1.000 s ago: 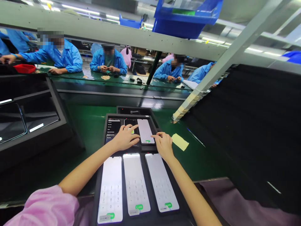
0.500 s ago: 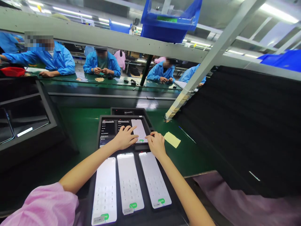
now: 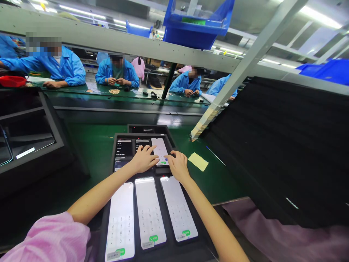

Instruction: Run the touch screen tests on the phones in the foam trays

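In the head view, a phone [image 3: 159, 145] with a lit white dial pad lies in the back right slot of a black tray [image 3: 141, 135]. Over its left and lower part my left hand [image 3: 144, 160] is spread, fingers apart, holding nothing. My right hand [image 3: 176, 164] reaches in from the right, open, its thumb at the keypad; a bluish spot shows there. Left of that phone are a phone with a dark menu list [image 3: 122, 153] and another dark-screened phone [image 3: 141, 142], partly covered by my left hand. Nearer lie three white dial-pad phones: left [image 3: 121, 203], middle [image 3: 149, 198], right [image 3: 177, 203].
Another black tray [image 3: 170, 133] shows behind. A yellow paper [image 3: 198, 161] and a pen [image 3: 216, 155] lie on the green table, right. A slanted post [image 3: 226, 87] and black curtain [image 3: 272, 145] stand at right; dark trays [image 3: 54, 145] at left. Co-workers in blue sit opposite.
My right thumb has shifted inward over the keypad, and its fingers are lifted more. A bluish spot now shows on the screen. My left hand is almost unchanged; the view has shifted slightly.
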Tool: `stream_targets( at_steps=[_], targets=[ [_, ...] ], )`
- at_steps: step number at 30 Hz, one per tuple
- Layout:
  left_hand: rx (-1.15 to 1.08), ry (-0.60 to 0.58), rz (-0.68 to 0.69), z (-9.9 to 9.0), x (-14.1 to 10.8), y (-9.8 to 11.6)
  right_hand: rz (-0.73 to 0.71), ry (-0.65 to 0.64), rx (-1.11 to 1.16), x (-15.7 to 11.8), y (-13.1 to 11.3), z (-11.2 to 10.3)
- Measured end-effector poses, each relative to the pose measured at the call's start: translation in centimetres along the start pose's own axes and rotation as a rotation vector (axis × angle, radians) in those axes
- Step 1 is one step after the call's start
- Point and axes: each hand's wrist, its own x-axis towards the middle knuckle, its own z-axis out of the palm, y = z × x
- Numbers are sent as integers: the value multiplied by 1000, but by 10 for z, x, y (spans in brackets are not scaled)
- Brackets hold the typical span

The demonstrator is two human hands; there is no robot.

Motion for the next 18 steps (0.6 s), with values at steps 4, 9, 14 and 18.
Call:
stream_targets(
  at_steps=[4, 9, 14, 18],
  targets=[
    [-4, 10, -21, 2, 1, 0, -41, -58, -56, 0, -2, 2],
    [-2, -5, -26, 7, 1, 0, 5, -44, -73, -1, -2, 1],
    [0, -1, -22, 8, 1, -1, 75, 71, -24, -2, 0, -2],
    [-3, 7, -24, 5, 1, 0, 79, 79, -8, -3, 2, 0]
  ],
)
